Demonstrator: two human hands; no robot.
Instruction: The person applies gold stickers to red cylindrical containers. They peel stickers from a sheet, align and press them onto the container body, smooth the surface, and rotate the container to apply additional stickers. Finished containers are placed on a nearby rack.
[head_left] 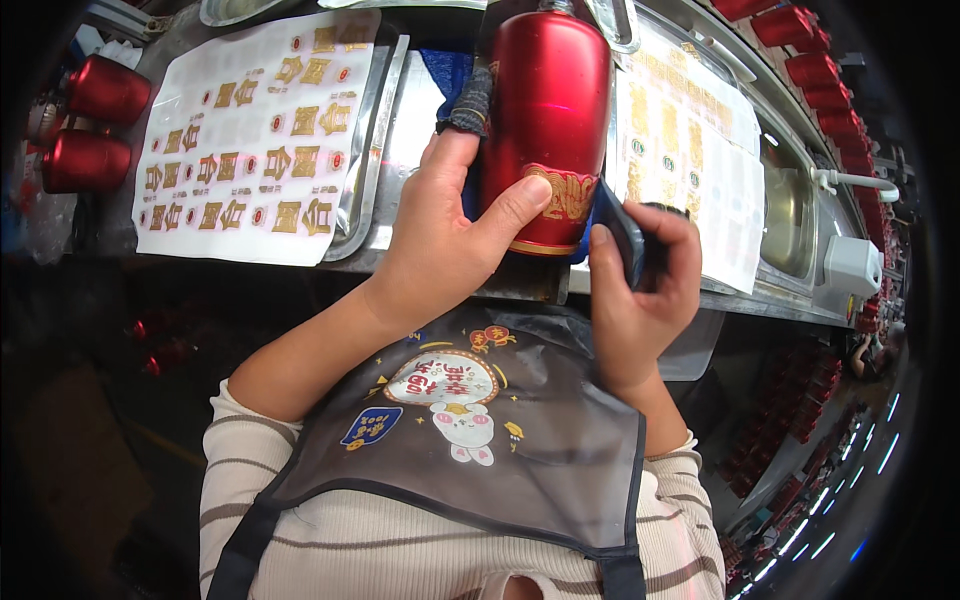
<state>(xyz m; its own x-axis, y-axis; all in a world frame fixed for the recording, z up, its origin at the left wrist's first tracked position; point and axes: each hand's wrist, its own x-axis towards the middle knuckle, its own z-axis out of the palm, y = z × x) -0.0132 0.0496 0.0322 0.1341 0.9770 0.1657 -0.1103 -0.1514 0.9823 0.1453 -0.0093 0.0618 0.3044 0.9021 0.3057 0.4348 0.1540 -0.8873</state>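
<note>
A glossy red bottle (545,100) lies on the bench with its neck pointing away from me. My left hand (435,225) grips it from the left, thumb on the gold decal (570,195) near its base. A grey knitted cover (472,103) wraps that hand's index finger. In my right hand (645,310) is a thin dark flat scraper (622,235), pinched between thumb and fingers. Its edge is at the bottle's right side, close to the decal; whether it touches is hard to see. Under the bottle shows a blue cloth (447,72).
A decal sheet (235,125) with gold characters lies on a metal tray at left; more decal sheets (735,200) lie at right. Beyond are a sink (790,235), a white tap (860,184) and a white jug (848,268). Red bottles (108,90) stand far left; others line the right.
</note>
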